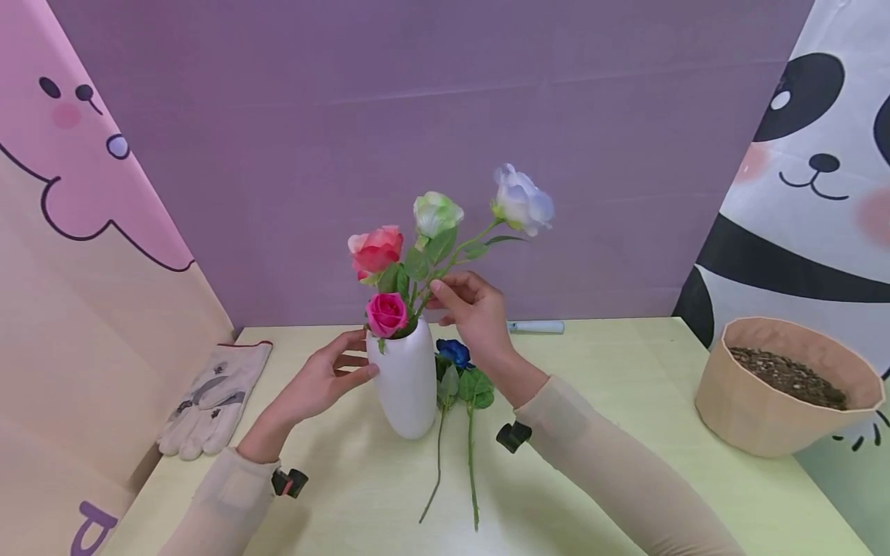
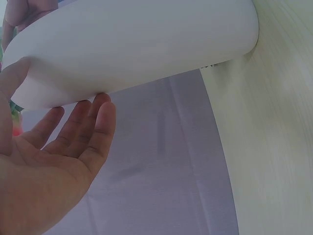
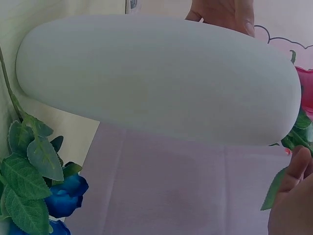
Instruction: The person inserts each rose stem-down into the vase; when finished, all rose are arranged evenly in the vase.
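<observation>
A white vase [image 1: 405, 386] stands upright on the table and holds artificial roses. My left hand [image 1: 321, 380] grips its left side near the top, thumb in front and fingers behind; in the left wrist view the fingertips [image 2: 101, 98] touch the vase wall. With my right hand [image 1: 480, 313] I pinch the stem of a pale bluish-white rose [image 1: 523, 202], which leans to the right out of the vase mouth. Also in the vase are a coral rose [image 1: 376, 251], a whitish-green rose [image 1: 436, 214] and a magenta rose [image 1: 386, 314].
Blue roses [image 3: 66, 198] with green leaves lie on the table [image 1: 591, 463] right of the vase, stems toward me. A pair of work gloves [image 1: 215, 398] lies at left. A light-blue handle [image 1: 545, 327] is at the back edge. A pot [image 1: 758, 417] of soil stands far right.
</observation>
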Demonstrator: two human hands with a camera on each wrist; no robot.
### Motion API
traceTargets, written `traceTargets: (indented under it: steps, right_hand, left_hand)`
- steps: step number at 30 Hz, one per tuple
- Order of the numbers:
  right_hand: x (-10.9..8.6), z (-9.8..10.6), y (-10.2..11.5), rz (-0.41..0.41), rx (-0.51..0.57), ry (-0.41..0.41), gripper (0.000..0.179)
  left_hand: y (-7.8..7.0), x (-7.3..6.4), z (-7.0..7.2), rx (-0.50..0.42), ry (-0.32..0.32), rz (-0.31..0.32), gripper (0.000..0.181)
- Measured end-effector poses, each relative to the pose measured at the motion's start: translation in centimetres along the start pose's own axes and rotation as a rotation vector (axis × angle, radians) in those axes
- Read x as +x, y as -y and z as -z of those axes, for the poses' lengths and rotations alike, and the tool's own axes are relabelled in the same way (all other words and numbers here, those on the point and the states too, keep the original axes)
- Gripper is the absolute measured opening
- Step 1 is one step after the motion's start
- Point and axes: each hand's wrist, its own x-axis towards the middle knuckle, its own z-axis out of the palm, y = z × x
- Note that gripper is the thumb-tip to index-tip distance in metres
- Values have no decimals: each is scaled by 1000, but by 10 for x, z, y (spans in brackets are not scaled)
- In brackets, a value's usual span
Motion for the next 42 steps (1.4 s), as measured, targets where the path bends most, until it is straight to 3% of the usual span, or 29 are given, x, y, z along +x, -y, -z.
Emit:
traceTargets:
  steps: [12,25,35,42]
  right_hand:
    - [5,-4,-9,-39,-45,46,20]
    - [4,-8,-9,-14,-12,19,21]
    - [7,-10,-11,26,-44,-25,17]
    - [8,-11,-20,22,-132,26,18]
  left_hand:
    - [2,1,-1,-1,7,-2,69]
    - [2,0,-2,-20,10,-14,69]
    - [2,2,0,3,8,-32,67]
    - [3,3,0,4,0,-28,66]
